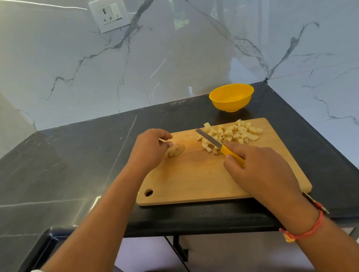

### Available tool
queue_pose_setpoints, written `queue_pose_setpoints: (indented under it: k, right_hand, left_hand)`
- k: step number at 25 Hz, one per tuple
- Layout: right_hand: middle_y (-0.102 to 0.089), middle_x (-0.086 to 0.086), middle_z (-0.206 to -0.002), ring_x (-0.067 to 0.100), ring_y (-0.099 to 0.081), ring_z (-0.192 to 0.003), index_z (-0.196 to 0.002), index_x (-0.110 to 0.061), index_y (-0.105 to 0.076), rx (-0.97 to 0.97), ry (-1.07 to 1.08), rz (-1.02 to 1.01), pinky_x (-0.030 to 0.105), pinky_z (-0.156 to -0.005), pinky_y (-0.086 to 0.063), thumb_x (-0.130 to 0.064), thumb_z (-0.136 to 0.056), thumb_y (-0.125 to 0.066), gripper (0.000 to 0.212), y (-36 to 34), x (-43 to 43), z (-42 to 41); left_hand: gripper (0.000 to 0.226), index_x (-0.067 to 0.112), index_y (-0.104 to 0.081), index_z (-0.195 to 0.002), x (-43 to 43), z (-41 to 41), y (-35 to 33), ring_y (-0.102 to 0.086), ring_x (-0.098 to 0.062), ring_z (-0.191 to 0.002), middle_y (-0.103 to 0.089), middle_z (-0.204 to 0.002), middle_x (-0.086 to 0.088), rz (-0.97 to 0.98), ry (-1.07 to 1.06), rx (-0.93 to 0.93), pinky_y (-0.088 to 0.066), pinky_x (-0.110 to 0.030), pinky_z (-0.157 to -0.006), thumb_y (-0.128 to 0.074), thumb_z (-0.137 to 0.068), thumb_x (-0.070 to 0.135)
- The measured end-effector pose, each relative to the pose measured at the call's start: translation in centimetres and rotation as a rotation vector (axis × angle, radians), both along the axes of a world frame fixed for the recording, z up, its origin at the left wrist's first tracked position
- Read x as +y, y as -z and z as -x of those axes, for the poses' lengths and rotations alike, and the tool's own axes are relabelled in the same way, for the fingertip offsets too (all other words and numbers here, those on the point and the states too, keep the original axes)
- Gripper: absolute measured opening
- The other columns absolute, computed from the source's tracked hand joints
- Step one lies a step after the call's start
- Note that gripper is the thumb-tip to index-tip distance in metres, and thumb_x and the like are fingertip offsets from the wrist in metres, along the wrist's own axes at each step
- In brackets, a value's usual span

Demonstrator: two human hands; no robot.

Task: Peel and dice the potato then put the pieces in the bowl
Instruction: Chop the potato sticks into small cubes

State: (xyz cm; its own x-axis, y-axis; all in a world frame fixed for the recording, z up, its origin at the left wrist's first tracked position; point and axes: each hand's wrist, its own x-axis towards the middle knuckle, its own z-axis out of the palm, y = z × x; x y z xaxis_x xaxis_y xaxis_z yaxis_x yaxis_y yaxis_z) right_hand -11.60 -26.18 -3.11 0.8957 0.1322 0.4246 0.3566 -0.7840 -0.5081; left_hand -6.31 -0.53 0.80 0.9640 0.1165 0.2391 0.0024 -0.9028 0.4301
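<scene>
Centrally on the wooden cutting board (199, 177), the left hand (148, 151) pinches a potato piece (176, 150), the right hand (262, 172) grips the yellow-handled knife (218, 144) beside diced potato (230, 134), below the yellow bowl (231, 97).
</scene>
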Motion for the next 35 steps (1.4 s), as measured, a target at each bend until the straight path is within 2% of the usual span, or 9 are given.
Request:
queue_pose_setpoints:
  k: [5,8,13,16,20,26,29,32,35]
  right_hand:
    - [-0.057,-0.020,-0.069,0.002,-0.053,-0.059,-0.135,-0.041,-0.054,-0.031,-0.002,0.064,0.018,-0.052,-0.046,-0.053,-0.092,-0.038,0.047,-0.2,0.3,0.4]
    - [-0.055,-0.020,-0.066,0.002,-0.051,-0.058,-0.135,-0.042,-0.054,-0.034,0.001,0.088,0.017,-0.050,-0.041,-0.054,-0.091,-0.036,0.049,-0.3,0.4,0.6]
    - [-0.056,-0.020,-0.067,0.003,-0.053,-0.060,-0.134,-0.042,-0.055,0.021,0.002,0.075,0.020,-0.053,-0.045,-0.053,-0.092,-0.038,0.047,-0.5,1.0,0.5]
    - [-0.058,-0.019,-0.067,0.003,-0.055,-0.061,-0.129,-0.041,-0.059,0.085,-0.024,-0.035,0.020,-0.051,-0.042,-0.050,-0.091,-0.042,0.043,-0.7,2.1,0.2]
    - [-0.056,-0.019,-0.066,0.003,-0.053,-0.058,-0.131,-0.041,-0.057,0.047,0.013,0.022,0.019,-0.048,-0.041,-0.051,-0.093,-0.042,0.042,-0.4,3.2,0.6]
    - [-0.052,-0.018,-0.060,0.003,-0.051,-0.054,-0.132,-0.040,-0.057,0.014,0.037,0.037,0.018,-0.045,-0.034,-0.053,-0.092,-0.040,0.045,0.0,3.1,0.8]
    - [-0.051,-0.019,-0.060,0.003,-0.050,-0.053,-0.131,-0.039,-0.058,-0.001,0.047,0.049,0.018,-0.045,-0.037,-0.052,-0.093,-0.042,0.044,0.0,3.2,0.9]
    - [-0.052,-0.019,-0.059,0.004,-0.050,-0.053,-0.129,-0.037,-0.060,-0.006,0.051,0.047,0.018,-0.046,-0.041,-0.050,-0.093,-0.043,0.042,-0.1,3.2,1.0]
    - [-0.052,-0.017,-0.058,0.004,-0.050,-0.052,-0.121,-0.036,-0.064,-0.017,0.054,0.023,0.019,-0.045,-0.043,-0.049,-0.092,-0.043,0.039,-0.1,3.2,1.2]
  left_hand:
    - [0.052,0.023,-0.061,-0.132,0.3,0.2,1.4,-0.055,-0.008,-0.096,-0.065,-0.124,0.005,-0.039,0.064,0.135,-0.043,-0.025,-0.087,-0.069,-0.087,0.047]
    - [0.050,0.025,-0.060,-0.134,0.2,0.1,1.6,-0.055,-0.009,-0.092,-0.066,-0.121,0.003,-0.033,0.083,0.130,-0.044,-0.023,-0.085,-0.068,-0.089,0.046]
    - [0.043,0.025,-0.067,-0.122,0.4,0.3,2.2,-0.055,-0.003,-0.083,-0.061,-0.102,0.012,0.012,0.082,0.078,-0.040,-0.015,-0.068,-0.067,-0.088,0.050]
    - [0.041,0.026,-0.066,-0.123,0.3,0.2,2.3,-0.055,-0.005,-0.089,-0.063,-0.114,0.010,0.037,0.090,0.074,-0.044,-0.021,-0.079,-0.067,-0.089,0.048]
    - [0.044,0.034,-0.055,-0.136,0.0,-0.1,1.8,-0.055,-0.014,-0.111,-0.058,-0.131,0.009,-0.002,0.161,0.158,-0.044,-0.029,-0.096,-0.063,-0.094,0.041]
    - [0.028,0.033,-0.067,-0.118,0.4,-0.2,1.9,-0.048,-0.005,-0.098,-0.059,-0.125,0.011,0.055,0.158,0.137,-0.037,-0.024,-0.086,-0.065,-0.092,0.043]
    - [0.029,0.032,-0.067,-0.119,0.1,-0.1,2.2,-0.051,-0.009,-0.104,-0.058,-0.125,0.011,0.076,0.159,0.110,-0.039,-0.025,-0.090,-0.064,-0.092,0.043]
    - [0.027,0.033,-0.068,-0.117,-0.3,-0.2,2.2,-0.049,-0.018,-0.120,-0.056,-0.128,0.008,0.071,0.153,0.105,-0.042,-0.038,-0.104,-0.065,-0.092,0.041]
    - [0.009,0.043,-0.068,-0.096,-0.5,0.1,2.1,-0.047,-0.016,-0.122,-0.057,-0.123,0.014,0.085,0.123,0.034,-0.037,-0.048,-0.107,-0.070,-0.088,0.039]
